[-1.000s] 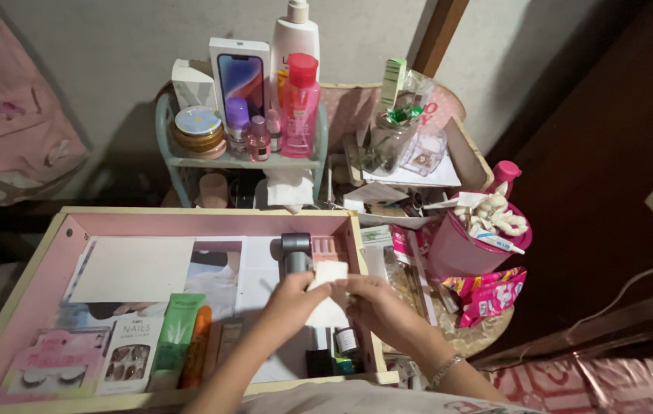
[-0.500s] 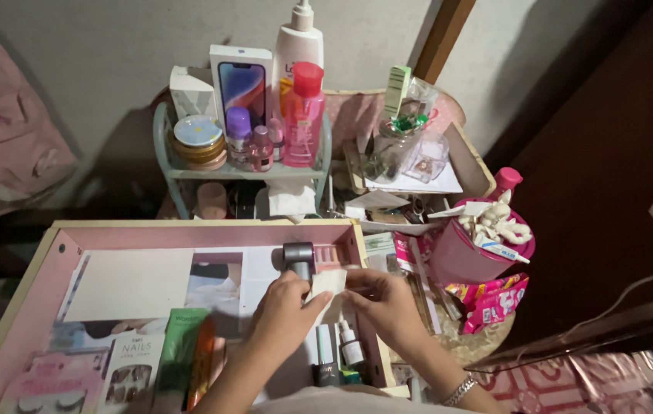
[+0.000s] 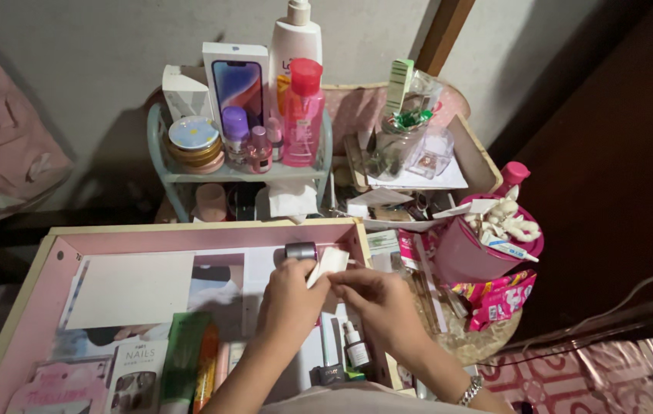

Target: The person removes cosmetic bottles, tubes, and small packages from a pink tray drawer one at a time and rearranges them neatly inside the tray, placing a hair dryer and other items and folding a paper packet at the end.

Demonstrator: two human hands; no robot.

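A home dressing corner is shown: a small shelf crowded with a pump lotion bottle, a pink bottle and jars, a pink drawer of cosmetics, and a patterned floor mat.

White phone box on shelf; false-nail packs in pink tray.

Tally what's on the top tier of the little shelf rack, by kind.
Pump bottle: 1
Pink bottle: 1
Small bottles: 3
Boxes: 2
Round tin: 1
Total: 8, as far as the view shows.
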